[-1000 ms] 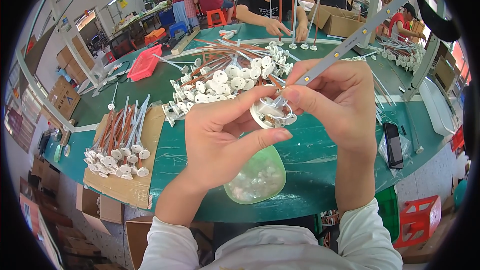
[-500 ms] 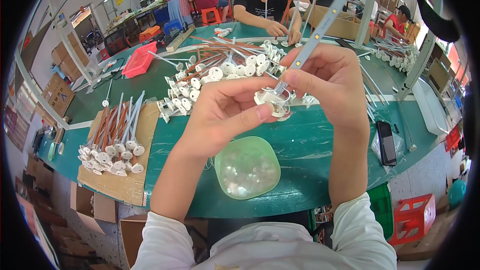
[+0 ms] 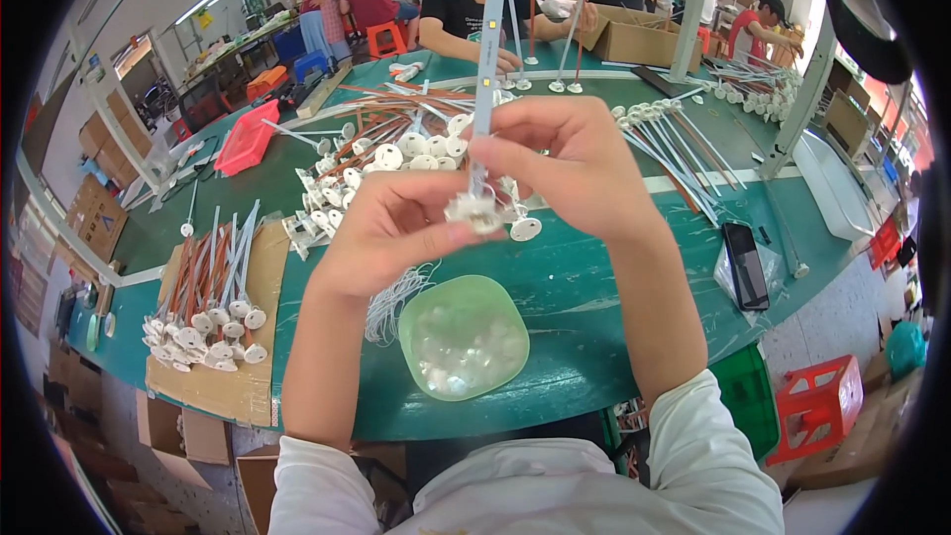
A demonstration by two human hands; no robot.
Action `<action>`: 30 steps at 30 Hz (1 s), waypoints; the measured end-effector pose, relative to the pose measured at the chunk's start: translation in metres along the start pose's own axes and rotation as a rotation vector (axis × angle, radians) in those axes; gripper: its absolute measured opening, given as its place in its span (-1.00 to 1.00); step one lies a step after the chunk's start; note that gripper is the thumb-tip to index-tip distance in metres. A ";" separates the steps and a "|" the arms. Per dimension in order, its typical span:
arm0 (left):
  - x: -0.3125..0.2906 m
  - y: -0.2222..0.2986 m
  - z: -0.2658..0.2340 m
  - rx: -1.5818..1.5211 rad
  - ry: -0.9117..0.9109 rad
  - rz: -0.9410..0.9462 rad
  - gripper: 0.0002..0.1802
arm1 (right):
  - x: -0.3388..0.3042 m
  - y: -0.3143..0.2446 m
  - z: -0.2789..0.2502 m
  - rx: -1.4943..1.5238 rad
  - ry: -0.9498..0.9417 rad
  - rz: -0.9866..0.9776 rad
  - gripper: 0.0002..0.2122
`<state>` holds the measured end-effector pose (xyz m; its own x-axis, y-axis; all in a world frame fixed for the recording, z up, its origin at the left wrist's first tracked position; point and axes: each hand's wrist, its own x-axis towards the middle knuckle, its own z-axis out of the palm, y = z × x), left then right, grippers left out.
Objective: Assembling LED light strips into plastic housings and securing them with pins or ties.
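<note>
Head view: my left hand (image 3: 384, 238) has its grip curled snug on a white base (image 3: 474, 214), thumb in front and fingers behind; my right hand (image 3: 567, 166) has a tight thumb-and-finger grip on the lower part of a pale LED strip (image 3: 488, 64); that strip runs nearly upright from the top edge down to the base, mid-frame above the green bench (image 3: 614, 322); base is kinda blurry, so can't tell if they're joined; green bowl (image 3: 463, 284) sits below, white wires (image 3: 388, 309) just left of it; phone (image 3: 745, 267) at right
</note>
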<state>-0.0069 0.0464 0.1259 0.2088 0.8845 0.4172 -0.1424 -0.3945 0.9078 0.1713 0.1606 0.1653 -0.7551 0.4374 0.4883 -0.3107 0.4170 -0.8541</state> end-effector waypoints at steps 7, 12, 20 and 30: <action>-0.002 -0.004 -0.033 -0.189 0.367 0.079 -0.57 | -0.041 0.057 0.017 -0.698 -0.369 -0.060 -0.79; -0.002 -0.015 -0.030 -0.268 0.334 0.011 -0.58 | -0.067 0.088 0.042 -0.785 -0.692 -0.063 -0.74; 0.023 0.001 -0.024 -0.125 0.279 -0.079 -0.60 | -0.064 0.091 0.059 -0.797 -0.832 0.074 -0.86; 0.008 -0.016 -0.012 -0.262 0.341 0.040 -0.62 | -0.067 0.107 0.058 -0.741 -0.730 -0.164 -0.85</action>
<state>-0.0146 0.0626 0.1139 -0.1276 0.9188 0.3734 -0.3943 -0.3925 0.8310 0.1551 0.1302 0.0307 -0.9768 -0.1521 0.1510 -0.1962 0.9184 -0.3436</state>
